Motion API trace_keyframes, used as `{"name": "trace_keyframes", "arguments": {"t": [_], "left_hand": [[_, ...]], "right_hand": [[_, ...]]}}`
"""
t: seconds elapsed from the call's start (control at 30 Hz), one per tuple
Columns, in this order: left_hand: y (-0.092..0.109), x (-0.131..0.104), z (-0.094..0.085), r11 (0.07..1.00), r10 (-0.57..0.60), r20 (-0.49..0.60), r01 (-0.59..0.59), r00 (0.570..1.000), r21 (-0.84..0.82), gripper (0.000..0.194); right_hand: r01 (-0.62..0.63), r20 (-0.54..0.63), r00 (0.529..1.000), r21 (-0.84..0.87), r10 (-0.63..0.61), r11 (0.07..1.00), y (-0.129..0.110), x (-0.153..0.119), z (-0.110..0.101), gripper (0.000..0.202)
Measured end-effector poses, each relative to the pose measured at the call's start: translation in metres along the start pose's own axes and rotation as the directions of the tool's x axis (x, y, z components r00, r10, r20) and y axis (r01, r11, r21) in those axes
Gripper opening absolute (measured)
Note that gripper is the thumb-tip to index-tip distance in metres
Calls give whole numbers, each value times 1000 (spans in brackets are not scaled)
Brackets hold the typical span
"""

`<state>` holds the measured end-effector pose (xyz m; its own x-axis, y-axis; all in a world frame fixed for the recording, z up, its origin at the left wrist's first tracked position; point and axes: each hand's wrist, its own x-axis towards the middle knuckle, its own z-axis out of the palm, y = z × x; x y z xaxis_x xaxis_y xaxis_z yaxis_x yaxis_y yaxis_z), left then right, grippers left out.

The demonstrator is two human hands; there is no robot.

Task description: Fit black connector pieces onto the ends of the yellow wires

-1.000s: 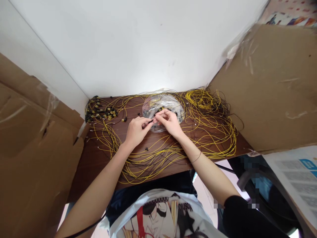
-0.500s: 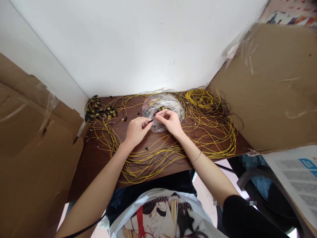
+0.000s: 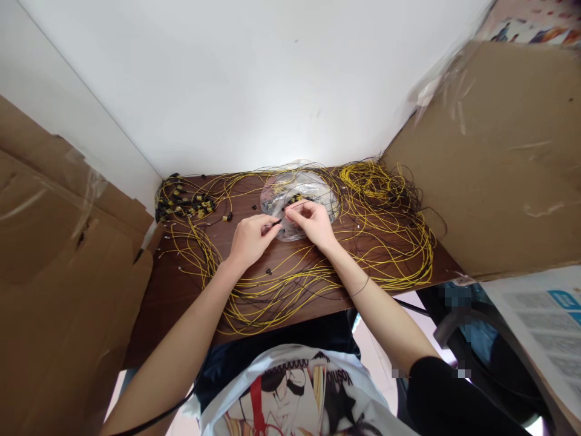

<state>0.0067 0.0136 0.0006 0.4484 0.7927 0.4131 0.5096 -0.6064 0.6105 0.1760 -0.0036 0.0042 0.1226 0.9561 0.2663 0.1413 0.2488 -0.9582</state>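
My left hand (image 3: 252,238) pinches a small black piece (image 3: 276,223) between thumb and forefinger. Close beside it, my right hand (image 3: 312,224) is closed in a pinch on a thin dark wire, its fingertips a short gap from the black piece. Both hands are at the near edge of a clear plastic bag (image 3: 295,181) that has small black and yellow parts in it. Yellow and black wires (image 3: 272,303) loop around the hands across the brown table (image 3: 157,303). A few loose black bits (image 3: 269,272) lie between my forearms.
Black and yellow connectors (image 3: 181,203) are heaped at the table's far left. A yellow wire coil (image 3: 367,180) sits at the back right. Cardboard sheets (image 3: 499,163) flank both sides, and a white wall (image 3: 272,79) stands behind. A black chair (image 3: 499,363) is at the lower right.
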Motion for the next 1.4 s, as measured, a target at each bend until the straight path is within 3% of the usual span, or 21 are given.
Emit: {"name": "trace_keyframes", "arguments": {"t": [0.13,0.4,0.9,1.03,1.17,1.27,1.4], "left_hand": [[-1,0,1,1000,-5,3,5,1000,6,20],[1,0,-1,1000,-6,21,6,1000,4,19],[0,0,-1,1000,-1,17,1,1000,8,18],[1,1,-1,999,-18,-30,17,999,-35,17],[-2,4,-2,992,-62,-111,49,992,-116,18],[-4,5,-1,953,-157,-124,118,980,-279,19],[0,7,-1,751,-334,-72,219,940,-623,26]], "right_hand": [[-17,-34,999,18,18,1000,-1,0,-1,24],[0,84,996,-10,1,1000,1,-1,0,26],[-35,19,999,15,34,999,5,1,-2,29],[-49,1,999,13,49,999,3,1,-2,30],[-42,2,999,-9,42,999,3,0,-2,29],[-21,47,999,-18,22,1000,3,0,-1,27],[10,123,992,-28,-7,1000,2,-1,0,27]]}}
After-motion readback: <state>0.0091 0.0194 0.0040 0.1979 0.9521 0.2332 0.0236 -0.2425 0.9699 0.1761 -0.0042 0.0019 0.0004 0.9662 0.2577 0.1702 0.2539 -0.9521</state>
